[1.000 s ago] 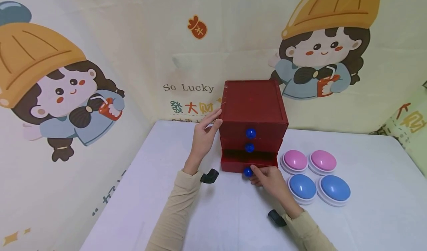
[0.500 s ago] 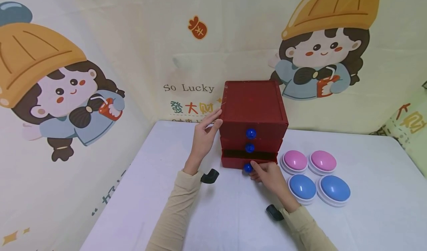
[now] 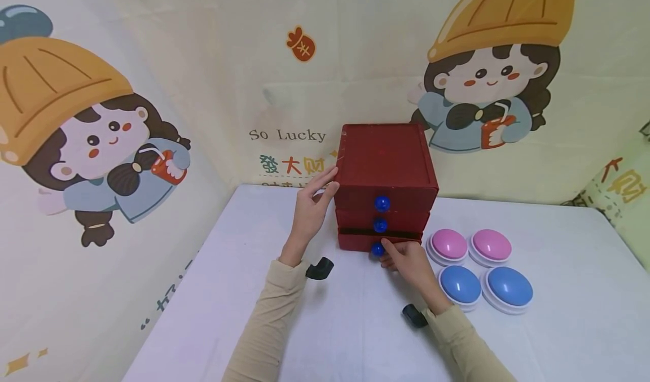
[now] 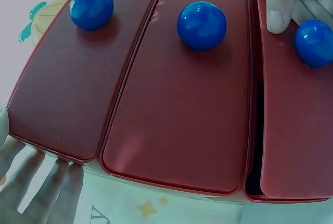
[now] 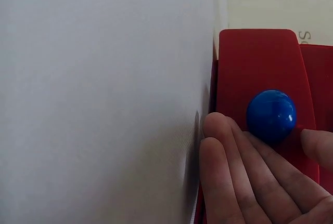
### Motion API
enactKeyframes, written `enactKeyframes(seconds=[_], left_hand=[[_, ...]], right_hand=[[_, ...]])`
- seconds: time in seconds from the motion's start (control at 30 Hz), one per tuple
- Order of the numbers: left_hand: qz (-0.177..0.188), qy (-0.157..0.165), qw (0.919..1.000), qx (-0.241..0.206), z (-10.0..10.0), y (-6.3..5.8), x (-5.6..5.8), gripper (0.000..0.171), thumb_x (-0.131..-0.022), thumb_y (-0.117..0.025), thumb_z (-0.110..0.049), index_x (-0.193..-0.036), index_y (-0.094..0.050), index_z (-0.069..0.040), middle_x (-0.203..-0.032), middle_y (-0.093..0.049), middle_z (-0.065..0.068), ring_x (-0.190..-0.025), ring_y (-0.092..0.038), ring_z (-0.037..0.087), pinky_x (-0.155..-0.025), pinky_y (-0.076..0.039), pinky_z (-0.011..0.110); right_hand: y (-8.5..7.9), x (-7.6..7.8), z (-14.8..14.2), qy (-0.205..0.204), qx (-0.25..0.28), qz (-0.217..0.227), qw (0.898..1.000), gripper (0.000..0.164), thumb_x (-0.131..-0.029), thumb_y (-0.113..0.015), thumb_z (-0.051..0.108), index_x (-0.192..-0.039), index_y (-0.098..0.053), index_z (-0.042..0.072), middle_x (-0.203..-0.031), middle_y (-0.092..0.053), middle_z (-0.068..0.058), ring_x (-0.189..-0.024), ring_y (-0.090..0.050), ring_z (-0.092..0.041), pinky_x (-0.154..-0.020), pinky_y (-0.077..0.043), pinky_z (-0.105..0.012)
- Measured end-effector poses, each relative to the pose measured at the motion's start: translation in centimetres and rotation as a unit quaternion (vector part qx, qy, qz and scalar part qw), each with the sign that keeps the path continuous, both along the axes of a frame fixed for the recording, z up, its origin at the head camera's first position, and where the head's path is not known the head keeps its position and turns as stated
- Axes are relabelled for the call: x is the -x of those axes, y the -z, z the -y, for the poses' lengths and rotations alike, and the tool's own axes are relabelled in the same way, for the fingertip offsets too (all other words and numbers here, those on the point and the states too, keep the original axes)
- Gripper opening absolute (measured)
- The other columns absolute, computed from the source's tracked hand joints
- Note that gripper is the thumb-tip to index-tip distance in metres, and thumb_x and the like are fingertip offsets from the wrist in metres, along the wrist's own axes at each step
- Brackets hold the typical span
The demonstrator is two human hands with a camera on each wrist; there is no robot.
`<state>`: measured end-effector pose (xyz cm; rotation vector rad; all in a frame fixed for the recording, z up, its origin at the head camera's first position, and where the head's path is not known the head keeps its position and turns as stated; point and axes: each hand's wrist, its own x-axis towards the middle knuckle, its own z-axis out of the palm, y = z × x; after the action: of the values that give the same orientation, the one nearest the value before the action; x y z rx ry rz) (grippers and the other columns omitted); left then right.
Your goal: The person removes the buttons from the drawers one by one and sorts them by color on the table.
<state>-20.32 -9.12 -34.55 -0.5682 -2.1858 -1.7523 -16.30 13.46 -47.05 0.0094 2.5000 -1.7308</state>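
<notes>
A dark red three-drawer cabinet point(image 3: 383, 156) stands on the table, with a round blue knob on each drawer. Its bottom drawer point(image 3: 355, 242) sticks out slightly, leaving a dark gap above it. My left hand point(image 3: 310, 210) rests against the cabinet's left side, fingers extended. At the bottom drawer's front is my right hand point(image 3: 410, 263); in the right wrist view its thumb point(image 5: 318, 148) touches the front beside the blue knob point(image 5: 271, 116), and the straight fingers lie on the knob's other side. The left wrist view shows the top knob point(image 4: 91, 8) and middle knob point(image 4: 202, 25) untouched.
Right of the cabinet sit two pink dome buttons point(image 3: 449, 244) and two blue dome buttons point(image 3: 460, 284) on white bases. A cloth with cartoon prints point(image 3: 365, 49) hangs close behind. Black camera pieces point(image 3: 320, 268) show at both wrists.
The bottom drawer has slid inward, narrowing its opening, and my right hand has moved forward with it. My left hand has stayed against the cabinet's side.
</notes>
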Motion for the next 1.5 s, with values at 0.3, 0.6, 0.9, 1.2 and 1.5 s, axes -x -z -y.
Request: enactKeyframes(seconds=[0.3, 0.6, 0.9, 1.2, 1.5], left_hand=[[-0.002, -0.006, 1.0000, -0.002, -0.1, 0.1, 0.0, 0.040, -0.100, -0.060, -0.011, -0.137, -0.056, 0.002, -0.146, -0.052, 0.017, -0.136, -0.049, 0.026, -0.092, -0.053, 0.023], [-0.007, -0.004, 1.0000, -0.002, -0.1, 0.1, -0.1, 0.040, -0.100, -0.060, -0.011, -0.137, -0.056, 0.002, -0.146, -0.052, 0.019, -0.135, -0.050, 0.027, -0.093, -0.053, 0.024], [-0.009, -0.005, 0.9999, 0.002, -0.1, 0.0, -0.2, 0.040, -0.100, -0.060, -0.011, -0.137, -0.056, 0.003, -0.146, -0.051, 0.020, -0.135, -0.051, 0.027, -0.095, -0.054, 0.034], [-0.002, -0.006, 1.0000, 0.000, -0.1, 0.1, -0.1, 0.040, -0.100, -0.059, -0.010, -0.137, -0.056, 0.003, -0.146, -0.051, 0.019, -0.135, -0.051, 0.027, -0.096, -0.054, 0.042], [-0.007, -0.006, 1.0000, 0.002, -0.2, -0.1, -0.2, 0.040, -0.100, -0.059, -0.010, -0.137, -0.056, 0.003, -0.146, -0.051, 0.021, -0.134, -0.051, 0.028, -0.095, -0.055, 0.040]], right_hand=[[0.0, 0.5, 0.0, 0.006, -0.001, 0.004, 1.000, 0.047, -0.101, -0.057, 0.037, -0.096, -0.076, -0.006, -0.081, -0.075, -0.016, -0.069, -0.073, -0.023, -0.062, -0.060, -0.030], [0.4, 1.2, 0.0, 0.011, -0.003, 0.003, 1.000, 0.047, -0.101, -0.057, 0.037, -0.094, -0.076, -0.005, -0.080, -0.075, -0.015, -0.068, -0.073, -0.022, -0.063, -0.060, -0.030], [0.3, 1.8, -0.1, 0.011, -0.015, 0.002, 1.000, 0.046, -0.102, -0.055, 0.035, -0.097, -0.075, -0.006, -0.082, -0.075, -0.015, -0.069, -0.073, -0.021, -0.063, -0.060, -0.031], [0.0, 1.6, 0.0, 0.010, -0.017, 0.012, 1.000, 0.048, -0.102, -0.055, 0.036, -0.099, -0.074, -0.007, -0.083, -0.075, -0.016, -0.069, -0.073, -0.022, -0.064, -0.060, -0.031], [-0.6, 0.8, -0.6, 0.004, -0.022, 0.011, 1.000, 0.049, -0.102, -0.054, 0.041, -0.103, -0.074, -0.005, -0.088, -0.076, -0.015, -0.076, -0.074, -0.023, -0.069, -0.060, -0.031]])
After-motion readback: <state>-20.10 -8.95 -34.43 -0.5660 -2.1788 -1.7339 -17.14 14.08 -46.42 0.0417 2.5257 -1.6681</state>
